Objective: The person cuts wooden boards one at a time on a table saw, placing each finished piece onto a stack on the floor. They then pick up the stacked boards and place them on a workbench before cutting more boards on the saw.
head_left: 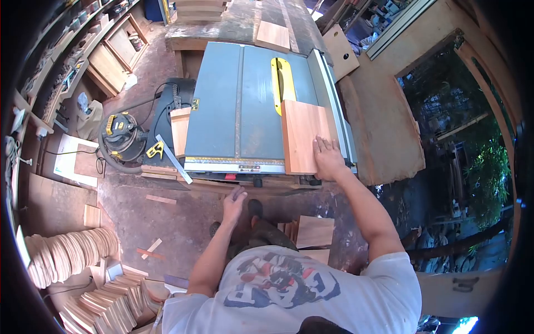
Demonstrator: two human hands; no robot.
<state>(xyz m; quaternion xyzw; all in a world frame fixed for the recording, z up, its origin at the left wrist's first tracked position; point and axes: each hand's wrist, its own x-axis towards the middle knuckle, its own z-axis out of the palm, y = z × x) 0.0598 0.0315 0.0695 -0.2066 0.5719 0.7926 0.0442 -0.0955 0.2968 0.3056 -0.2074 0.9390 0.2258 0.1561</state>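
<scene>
One board (306,138) | right hand (329,160) flat atop, fingers nearly together

Over on my left sits a black-and-yellow shop vacuum (121,132), and just beside it there's a square with a yellow head (156,149). Further left, cluttered shelves (68,80) run along the side, with a white panel (65,161) lower down. Nearer me, a long row of thin, round-edged wooden pieces (72,255)! Two narrow strips (151,251) cross on the floor (128,209), and green leaves (490,172) show through the opening (445,106) at right.
</scene>
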